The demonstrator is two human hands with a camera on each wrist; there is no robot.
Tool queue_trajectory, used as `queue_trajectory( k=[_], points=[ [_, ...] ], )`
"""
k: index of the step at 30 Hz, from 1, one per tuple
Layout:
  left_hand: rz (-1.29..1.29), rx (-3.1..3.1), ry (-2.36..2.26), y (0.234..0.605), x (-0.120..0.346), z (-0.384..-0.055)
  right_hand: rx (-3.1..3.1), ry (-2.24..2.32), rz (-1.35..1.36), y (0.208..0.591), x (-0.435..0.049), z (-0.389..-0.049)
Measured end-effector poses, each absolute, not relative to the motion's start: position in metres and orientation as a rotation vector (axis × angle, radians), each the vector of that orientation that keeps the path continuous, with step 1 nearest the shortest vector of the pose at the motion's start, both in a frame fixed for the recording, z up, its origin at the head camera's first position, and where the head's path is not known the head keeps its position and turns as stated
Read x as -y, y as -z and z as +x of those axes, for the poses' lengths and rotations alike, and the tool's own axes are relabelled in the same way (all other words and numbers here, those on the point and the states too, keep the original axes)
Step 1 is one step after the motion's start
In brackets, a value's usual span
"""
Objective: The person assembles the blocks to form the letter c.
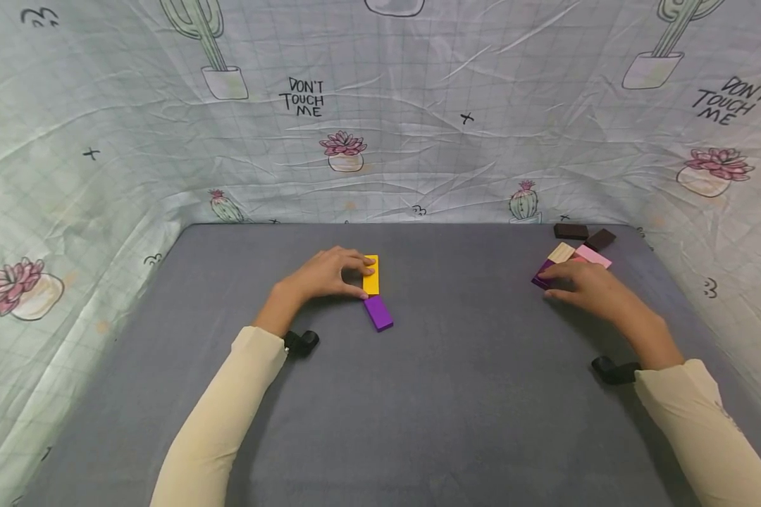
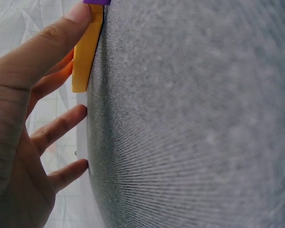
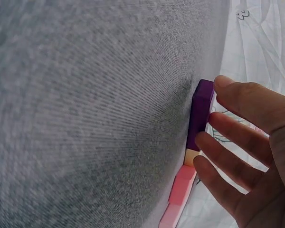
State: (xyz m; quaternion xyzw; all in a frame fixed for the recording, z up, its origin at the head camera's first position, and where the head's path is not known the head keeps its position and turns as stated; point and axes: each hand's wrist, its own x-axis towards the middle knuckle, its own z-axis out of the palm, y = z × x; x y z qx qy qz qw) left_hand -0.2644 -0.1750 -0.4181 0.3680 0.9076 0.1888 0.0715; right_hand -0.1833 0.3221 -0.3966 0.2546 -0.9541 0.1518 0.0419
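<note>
The grey table (image 1: 456,394) has a smooth, fabric-like surface; near its middle lie a yellow block (image 1: 371,282) and, just off its near end and set at an angle, a violet block (image 1: 378,314); towards the far right corner lie a plum block (image 3: 199,118), a tan block (image 1: 561,252), a red block (image 3: 182,185), partly covered, and a pink block (image 1: 596,256); two dark blocks (image 1: 571,231) lie behind these, nearer the far edge.

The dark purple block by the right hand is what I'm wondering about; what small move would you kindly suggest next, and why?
Probably the right hand should pinch the dark purple block: in the right wrist view its thumb is at one end and its other fingers reach along the row, not curled round the block.
</note>
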Motion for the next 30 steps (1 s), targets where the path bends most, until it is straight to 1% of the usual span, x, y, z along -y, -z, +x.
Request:
queue_trajectory(
  k=[4,12,18,30],
  points=[
    [1.098,-2.729,-0.547,0.420,0.175,-0.264,2.895,-0.497,0.803,0.399,-0.321,-0.183],
    [1.106,-2.723,-0.556,0.420,0.174,-0.264,2.938,-0.452,0.763,0.403,-0.326,-0.188],
    [1.152,-2.716,-0.581,0.420,0.175,-0.265,2.923,-0.452,0.789,0.401,-0.321,-0.187],
    [1.163,-2.687,-0.618,0.420,0.177,-0.261,3.003,-0.431,0.772,0.397,-0.310,-0.189]
  ],
)
